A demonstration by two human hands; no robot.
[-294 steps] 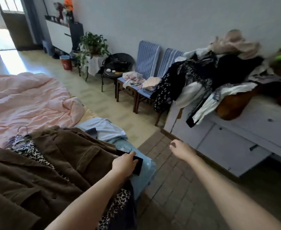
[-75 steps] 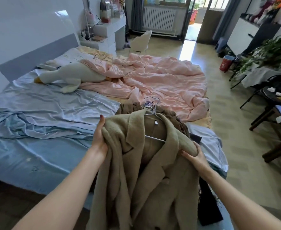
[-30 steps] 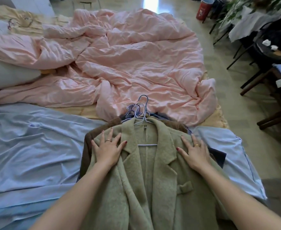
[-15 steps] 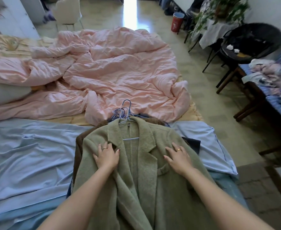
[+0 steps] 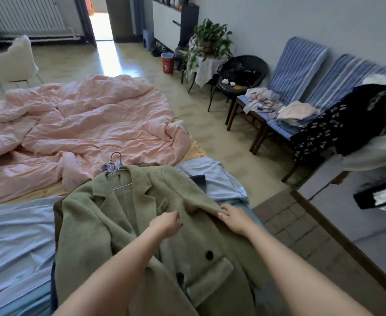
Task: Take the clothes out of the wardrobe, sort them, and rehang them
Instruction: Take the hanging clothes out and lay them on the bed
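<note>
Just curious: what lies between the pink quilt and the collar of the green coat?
In the head view, a cluster of wire hangers lies there, their hooks resting against the pink quilt just above the green coat collar.

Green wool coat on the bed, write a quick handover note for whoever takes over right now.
Left hand: over the coat front, fingers loosely curled, holding nothing clearly.
Right hand: gripping the coat's sleeve edge.
Fuzzy green wool coat: on its hanger, laid atop a brown garment on the blue-sheeted bed.
Pile of dark and white clothes: on the cabinet at right, unsorted.
Done: coat laid out. Left: sorting, rehanging.
</note>
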